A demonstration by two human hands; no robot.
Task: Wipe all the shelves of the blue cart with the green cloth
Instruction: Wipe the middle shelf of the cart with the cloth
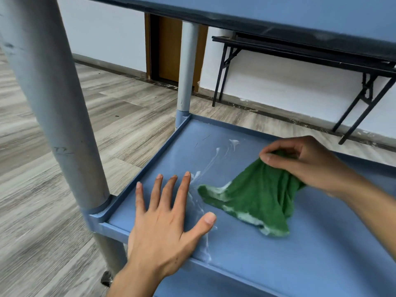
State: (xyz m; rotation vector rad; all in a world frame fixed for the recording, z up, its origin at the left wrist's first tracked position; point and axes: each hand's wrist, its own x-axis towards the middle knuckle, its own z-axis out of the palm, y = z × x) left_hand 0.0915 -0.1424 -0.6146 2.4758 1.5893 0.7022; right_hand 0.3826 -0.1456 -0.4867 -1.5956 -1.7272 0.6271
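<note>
The blue cart's lower shelf [246,249] fills the lower right of the head view, with white foamy streaks [205,168] across its left half. My right hand [304,161] pinches the green cloth [257,194] by its top, and the cloth's foam-smeared lower edge trails on the shelf. My left hand [169,219] lies flat with spread fingers on the shelf, left of the cloth and not touching it. The upper blue shelf [300,16] hangs overhead.
Grey cart posts stand at the near left corner [55,103] and far left corner [186,67]. A caster [106,278] shows below. Wood-look floor [128,108] spreads left. Black folding table [300,52] and a brown door [169,48] stand along the white wall.
</note>
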